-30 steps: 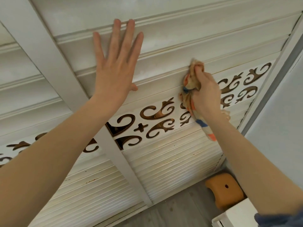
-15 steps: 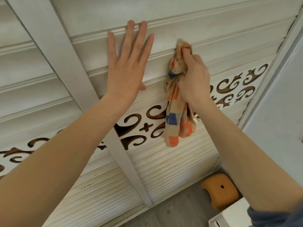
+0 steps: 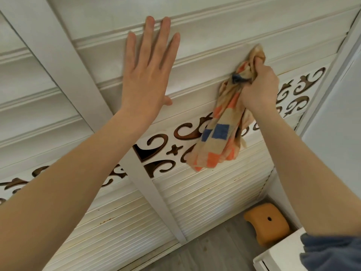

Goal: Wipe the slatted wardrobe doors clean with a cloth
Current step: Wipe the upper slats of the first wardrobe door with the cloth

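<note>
White slatted wardrobe doors fill the view, with a band of brown scroll cut-outs across the middle. My left hand lies flat on the upper slats, fingers straight and spread. To its right, my right hand grips a beige cloth with orange and blue squares. The bunched top of the cloth presses against a slat edge, and the rest hangs down over the cut-out band.
A white vertical frame post separates the two doors. Grey wood flooring lies below, with an orange-brown stool by the wardrobe's right corner and a white object beside it. A pale wall stands at right.
My right hand with the cloth swept left along the slats toward my left hand, then back to the right. The cloth's loose end now hangs down. My left hand stayed flat on the door.
</note>
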